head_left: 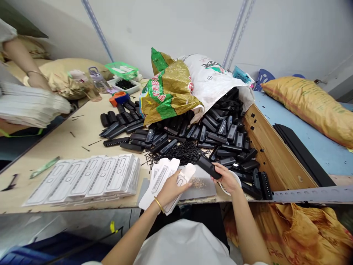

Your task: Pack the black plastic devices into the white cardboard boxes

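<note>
My left hand (169,189), with a gold bangle at the wrist, is closed on a small white printed carton (188,172) whose end flap stands up. More white cartons (162,176) lie beneath and beside that hand. In my right hand (227,179) is a black plastic case (207,165), tilted, its far end near the carton's flap. Below the case, a scatter of tiny pale pieces (199,183) rests on a grey sheet (211,189). A white bowl (235,178) is partly hidden behind my right hand.
Stacked printed cartons (91,176) stand left; many black cases (165,140) and thin black sticks (190,151) cover the middle. A white sack (212,77) spills cases. A wooden board (278,147) edges the right. At far left, another person's hand (38,81) is near white sheets (30,105).
</note>
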Action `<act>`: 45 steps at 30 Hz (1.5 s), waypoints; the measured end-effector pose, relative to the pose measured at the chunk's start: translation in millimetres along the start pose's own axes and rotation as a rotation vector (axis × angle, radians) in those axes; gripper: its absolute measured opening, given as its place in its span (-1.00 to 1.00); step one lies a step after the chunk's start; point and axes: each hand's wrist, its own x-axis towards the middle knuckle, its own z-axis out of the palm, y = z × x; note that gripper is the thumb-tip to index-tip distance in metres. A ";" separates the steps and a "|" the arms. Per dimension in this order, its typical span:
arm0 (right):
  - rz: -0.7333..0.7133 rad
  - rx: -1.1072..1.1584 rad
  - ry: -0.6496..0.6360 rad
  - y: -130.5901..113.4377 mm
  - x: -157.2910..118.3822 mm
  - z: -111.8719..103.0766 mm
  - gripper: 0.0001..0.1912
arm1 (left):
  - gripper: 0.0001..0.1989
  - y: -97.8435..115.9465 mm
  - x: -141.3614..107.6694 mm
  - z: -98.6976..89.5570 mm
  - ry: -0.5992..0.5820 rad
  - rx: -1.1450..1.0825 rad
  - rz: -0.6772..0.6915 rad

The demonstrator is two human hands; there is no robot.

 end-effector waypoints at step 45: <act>-0.421 -0.295 0.201 39.9 38.9 101.8 -0.68 | -0.54 -18.6 17.3 39.7 0.226 -0.167 0.275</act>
